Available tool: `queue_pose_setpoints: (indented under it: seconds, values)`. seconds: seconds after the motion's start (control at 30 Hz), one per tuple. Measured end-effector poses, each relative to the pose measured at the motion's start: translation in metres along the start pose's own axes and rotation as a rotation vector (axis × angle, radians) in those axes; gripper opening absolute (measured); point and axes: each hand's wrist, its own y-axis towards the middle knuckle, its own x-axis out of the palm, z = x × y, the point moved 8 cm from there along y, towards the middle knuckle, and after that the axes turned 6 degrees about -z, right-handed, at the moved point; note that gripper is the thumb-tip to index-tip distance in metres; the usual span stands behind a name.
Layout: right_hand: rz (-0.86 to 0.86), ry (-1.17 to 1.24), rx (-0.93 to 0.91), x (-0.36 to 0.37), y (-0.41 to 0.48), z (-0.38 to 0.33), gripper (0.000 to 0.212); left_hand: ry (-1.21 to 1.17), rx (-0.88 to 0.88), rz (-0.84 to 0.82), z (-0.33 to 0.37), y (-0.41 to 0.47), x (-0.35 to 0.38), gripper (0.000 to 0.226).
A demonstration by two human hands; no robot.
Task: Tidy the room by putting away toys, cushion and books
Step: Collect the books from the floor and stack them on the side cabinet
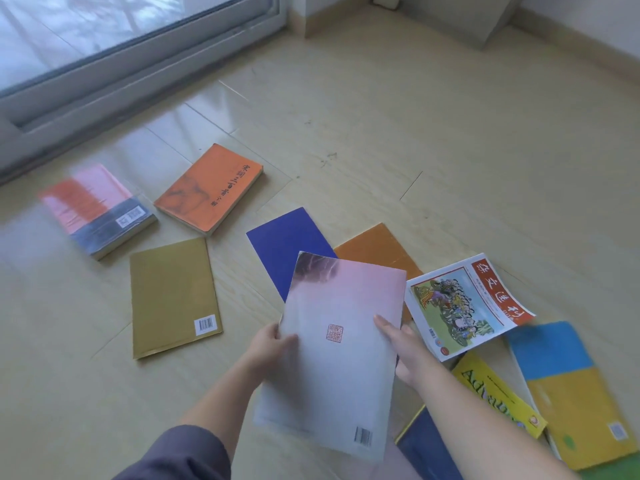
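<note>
Left hand (pixel 273 344): grips pale book (pixel 332 351) at left edge.
Right hand (pixel 401 348): grips its right edge.
Floor (pixel 415 133): other books scattered.

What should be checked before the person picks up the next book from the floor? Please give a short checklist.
1. Pale book held at both side edges by left hand and right hand: ok.
2. One hand free for another book: not ok, both hold the pale book.
3. Blue book lying flat: ok, partly hidden behind the pale book.
4. Floor cleared of books: not ok; orange book, olive book and magazine lie there.
5. Where the books go: cannot tell, no shelf in view.
</note>
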Motion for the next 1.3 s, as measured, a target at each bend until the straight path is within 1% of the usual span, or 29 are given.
queue_pose_setpoints:
  seconds: [0.03, 0.1, 0.17, 0.23, 0.33, 0.4, 0.43, 0.53, 0.57, 0.6, 0.7, 0.73, 0.8, 0.87, 0.93, 0.97, 1.03, 1.07, 1.13, 1.23, 1.3]
  values:
    - [-0.047, -0.013, 0.044, 0.011, -0.002, -0.001, 0.027, -0.019, 0.035, 0.059, 0.009, -0.006, -0.009, 0.01]
    - [-0.156, -0.071, 0.119, 0.037, -0.007, 0.004, 0.029, -0.048, 0.071, 0.193, 0.02, -0.015, -0.03, 0.01]
    - [-0.191, -0.133, 0.146, 0.058, -0.006, 0.014, 0.028, -0.049, 0.064, 0.294, 0.023, -0.023, -0.053, 0.013]
    - [-0.153, -0.222, 0.097, 0.076, 0.002, 0.017, 0.026, -0.013, 0.038, 0.347, 0.019, -0.023, -0.073, 0.016]
    - [-0.069, -0.401, 0.021, 0.101, 0.022, 0.013, 0.02, 0.104, 0.028, 0.395, 0.021, -0.015, -0.1, 0.016]
    - [-0.084, -0.49, -0.012, 0.13, 0.043, 0.015, 0.017, 0.149, 0.025, 0.415, 0.014, 0.0, -0.127, 0.015]
    - [-0.09, -0.523, -0.034, 0.141, 0.051, 0.014, 0.017, 0.177, 0.004, 0.422, 0.011, 0.007, -0.138, 0.017]
    - [-0.071, -0.616, -0.057, 0.169, 0.082, 0.023, 0.016, 0.313, -0.105, 0.464, -0.011, 0.027, -0.182, 0.02]
    - [-0.047, -0.651, -0.053, 0.173, 0.094, 0.027, 0.015, 0.367, -0.158, 0.502, -0.021, 0.03, -0.198, 0.026]
    - [-0.015, -0.697, -0.047, 0.176, 0.106, 0.032, 0.014, 0.395, -0.218, 0.547, -0.033, 0.033, -0.215, 0.038]
    - [0.126, -0.866, -0.027, 0.166, 0.122, 0.032, 0.007, 0.372, -0.372, 0.649, -0.062, 0.031, -0.248, 0.084]
    - [0.147, -0.9, -0.03, 0.165, 0.125, 0.031, 0.006, 0.359, -0.4, 0.669, -0.068, 0.033, -0.252, 0.094]
    - [0.15, -0.956, -0.047, 0.164, 0.129, 0.03, 0.007, 0.381, -0.421, 0.712, -0.07, 0.036, -0.25, 0.107]
    - [0.143, -1.015, -0.05, 0.166, 0.132, 0.028, 0.006, 0.388, -0.443, 0.765, -0.069, 0.038, -0.243, 0.113]
    - [0.145, -1.036, -0.034, 0.166, 0.133, 0.027, 0.007, 0.262, -0.479, 0.793, -0.071, 0.039, -0.238, 0.109]
    - [0.142, -1.038, -0.022, 0.166, 0.133, 0.027, 0.008, 0.158, -0.474, 0.797, -0.074, 0.041, -0.237, 0.099]
    - [0.135, -1.041, -0.021, 0.166, 0.132, 0.027, 0.009, 0.022, -0.417, 0.8, -0.077, 0.043, -0.241, 0.069]
    - [0.133, -1.039, -0.027, 0.166, 0.132, 0.026, 0.009, 0.02, -0.383, 0.803, -0.076, 0.042, -0.244, 0.056]
    - [0.133, -1.03, -0.041, 0.167, 0.129, 0.026, 0.011, 0.07, -0.292, 0.807, -0.07, 0.037, -0.255, 0.042]
    - [0.139, -1.026, -0.06, 0.168, 0.126, 0.026, 0.008, 0.133, -0.122, 0.89, -0.058, 0.019, -0.283, 0.031]
    - [0.143, -1.022, -0.067, 0.168, 0.124, 0.026, 0.007, 0.039, -0.011, 0.998, -0.058, 0.002, -0.307, 0.036]
